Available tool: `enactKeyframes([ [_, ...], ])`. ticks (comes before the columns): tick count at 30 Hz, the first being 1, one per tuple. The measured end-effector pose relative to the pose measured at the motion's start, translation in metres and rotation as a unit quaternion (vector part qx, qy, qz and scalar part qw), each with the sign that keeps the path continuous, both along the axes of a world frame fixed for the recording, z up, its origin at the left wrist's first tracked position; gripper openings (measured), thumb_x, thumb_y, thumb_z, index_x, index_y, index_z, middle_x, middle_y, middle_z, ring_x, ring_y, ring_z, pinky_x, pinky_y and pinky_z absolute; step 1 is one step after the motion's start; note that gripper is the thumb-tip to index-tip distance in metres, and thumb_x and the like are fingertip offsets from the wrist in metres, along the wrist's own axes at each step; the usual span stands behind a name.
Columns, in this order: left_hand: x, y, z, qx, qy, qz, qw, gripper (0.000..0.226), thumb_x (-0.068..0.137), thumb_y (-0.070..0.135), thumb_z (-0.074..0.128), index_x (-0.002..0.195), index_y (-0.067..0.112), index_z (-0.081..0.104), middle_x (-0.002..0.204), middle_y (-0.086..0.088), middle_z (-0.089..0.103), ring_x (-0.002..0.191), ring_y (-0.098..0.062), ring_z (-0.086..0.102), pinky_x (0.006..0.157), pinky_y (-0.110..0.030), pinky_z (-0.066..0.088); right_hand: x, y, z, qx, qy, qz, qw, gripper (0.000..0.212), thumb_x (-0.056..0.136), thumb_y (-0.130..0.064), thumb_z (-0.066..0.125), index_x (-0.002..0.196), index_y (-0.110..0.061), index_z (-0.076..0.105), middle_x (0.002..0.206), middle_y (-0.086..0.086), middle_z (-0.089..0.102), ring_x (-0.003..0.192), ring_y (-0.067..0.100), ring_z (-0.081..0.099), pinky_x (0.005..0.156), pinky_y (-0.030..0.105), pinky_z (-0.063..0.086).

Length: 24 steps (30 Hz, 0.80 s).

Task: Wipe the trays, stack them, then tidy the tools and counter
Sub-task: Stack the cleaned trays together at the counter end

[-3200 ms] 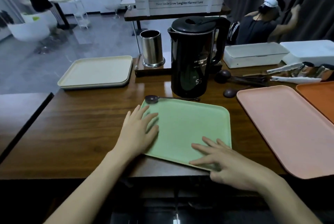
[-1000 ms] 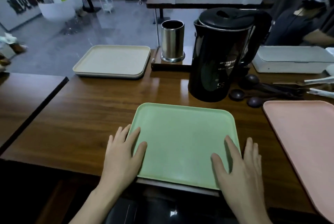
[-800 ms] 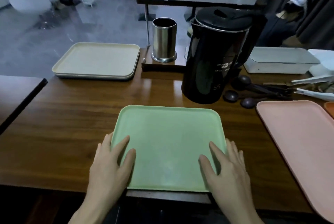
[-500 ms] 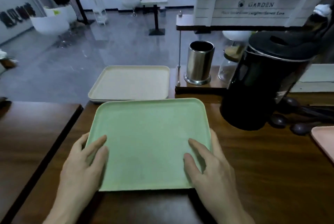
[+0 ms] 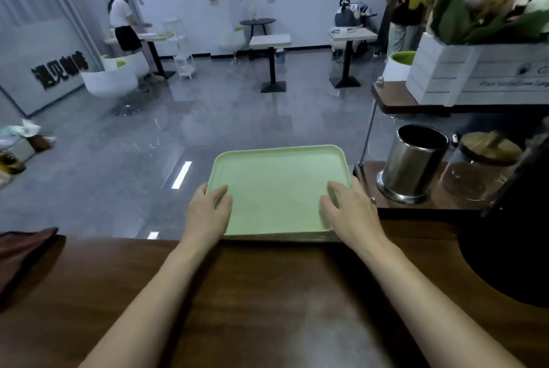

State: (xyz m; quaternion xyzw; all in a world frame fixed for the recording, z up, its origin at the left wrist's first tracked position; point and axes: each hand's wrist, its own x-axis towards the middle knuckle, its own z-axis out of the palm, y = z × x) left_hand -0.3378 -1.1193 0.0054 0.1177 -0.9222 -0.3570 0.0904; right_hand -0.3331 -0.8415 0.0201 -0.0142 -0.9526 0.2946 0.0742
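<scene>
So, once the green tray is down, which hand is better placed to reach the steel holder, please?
Probably the right. The right hand grips the green tray at its right edge, beside the steel holder; the left hand grips the opposite edge, with the tray between.

A left hand (image 5: 208, 213) and right hand (image 5: 352, 210) grip a pale green tray (image 5: 276, 183) by its sides, thumbs on top, at a dark wooden counter's (image 5: 267, 293) far edge, beside a steel canister (image 5: 411, 165).
</scene>
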Motion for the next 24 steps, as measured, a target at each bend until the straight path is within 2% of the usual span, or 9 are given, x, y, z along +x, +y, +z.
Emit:
enactKeyframes([
  [2, -0.013, 0.001, -0.006, -0.013, -0.008, -0.014, 1.0, 0.041, 0.101, 0.032, 0.056, 0.138, 0.016, 0.064, 0.151, -0.008, 0.047, 0.133, -0.029, 0.052, 0.11, -0.04, 0.04, -0.008, 0.001, -0.011, -0.005, -0.011, -0.01, 1.0, 0.033, 0.097, -0.037, 0.05, 0.121, -0.019, 0.062, 0.117, 0.005, 0.046, 0.109, 0.032, 0.053, 0.078, 0.034, 0.035],
  [5, -0.021, 0.002, -0.013, -0.029, -0.033, -0.031, 0.999, 0.044, 0.101, 0.036, 0.055, 0.139, 0.016, 0.063, 0.149, -0.005, 0.047, 0.128, -0.029, 0.055, 0.108, -0.039, 0.042, -0.011, 0.001, -0.028, -0.024, -0.051, -0.018, 0.998, 0.046, 0.098, -0.038, 0.05, 0.141, -0.02, 0.054, 0.145, 0.009, 0.043, 0.131, 0.031, 0.047, 0.095, 0.038, 0.04],
  [9, -0.018, 0.002, -0.017, -0.045, -0.029, -0.04, 0.998, 0.045, 0.101, 0.037, 0.053, 0.141, 0.019, 0.059, 0.155, -0.006, 0.042, 0.133, -0.031, 0.051, 0.111, -0.042, 0.04, -0.008, 0.002, -0.037, -0.053, -0.054, -0.036, 0.996, 0.056, 0.098, -0.033, 0.052, 0.151, -0.015, 0.041, 0.162, 0.004, 0.026, 0.14, 0.029, 0.038, 0.1, 0.036, 0.036],
  [12, -0.02, 0.002, -0.017, -0.055, -0.042, -0.045, 0.997, 0.049, 0.101, 0.04, 0.053, 0.146, 0.023, 0.053, 0.166, -0.009, 0.025, 0.146, -0.03, 0.038, 0.114, -0.044, 0.032, -0.012, 0.003, -0.039, -0.05, -0.068, -0.031, 0.996, 0.068, 0.098, -0.036, 0.051, 0.158, -0.017, 0.024, 0.168, 0.002, 0.011, 0.146, 0.028, 0.03, 0.107, 0.039, 0.034],
  [15, -0.022, -0.002, -0.021, -0.067, -0.05, -0.051, 0.995, 0.053, 0.101, 0.043, 0.052, 0.148, 0.019, 0.05, 0.157, -0.006, 0.04, 0.137, -0.029, 0.046, 0.11, -0.044, 0.035, -0.013, 0.005, -0.042, -0.007, -0.082, -0.02, 0.996, 0.062, 0.097, -0.044, 0.046, 0.15, -0.012, 0.039, 0.168, -0.002, 0.012, 0.141, 0.029, 0.038, 0.103, 0.04, 0.039],
  [17, -0.024, -0.006, -0.021, -0.036, -0.048, -0.036, 0.998, 0.054, 0.1, 0.046, 0.053, 0.145, 0.016, 0.051, 0.149, -0.008, 0.05, 0.133, -0.029, 0.05, 0.108, -0.044, 0.038, -0.014, 0.007, -0.041, 0.012, -0.092, -0.015, 0.996, 0.057, 0.098, -0.044, 0.046, 0.143, -0.01, 0.046, 0.164, 0.001, 0.02, 0.136, 0.031, 0.043, 0.099, 0.04, 0.041],
  [20, -0.035, -0.008, -0.015, 0.006, -0.056, -0.018, 0.998, 0.06, 0.1, 0.051, 0.052, 0.149, 0.017, 0.043, 0.149, -0.01, 0.052, 0.134, -0.033, 0.05, 0.109, -0.046, 0.04, -0.023, 0.005, -0.032, 0.009, -0.081, -0.02, 0.996, 0.044, 0.095, -0.045, 0.051, 0.123, -0.01, 0.053, 0.145, 0.008, 0.038, 0.121, 0.035, 0.052, 0.088, 0.041, 0.041],
  [22, -0.039, -0.005, -0.016, -0.035, -0.071, -0.045, 0.996, 0.067, 0.099, 0.054, 0.052, 0.154, 0.018, 0.038, 0.156, -0.009, 0.045, 0.139, -0.032, 0.046, 0.112, -0.046, 0.037, -0.029, 0.003, -0.03, -0.001, -0.096, -0.018, 0.995, 0.057, 0.093, -0.052, 0.054, 0.133, -0.012, 0.047, 0.157, 0.009, 0.026, 0.128, 0.035, 0.05, 0.095, 0.041, 0.041],
  [24, -0.036, -0.003, -0.021, -0.083, -0.082, -0.052, 0.992, 0.072, 0.097, 0.06, 0.051, 0.155, 0.02, 0.039, 0.157, -0.007, 0.041, 0.138, -0.031, 0.046, 0.11, -0.045, 0.037, -0.029, 0.0, -0.032, 0.02, -0.106, -0.008, 0.994, 0.058, 0.093, -0.055, 0.053, 0.134, -0.015, 0.047, 0.165, 0.007, 0.011, 0.131, 0.036, 0.048, 0.099, 0.042, 0.04],
])
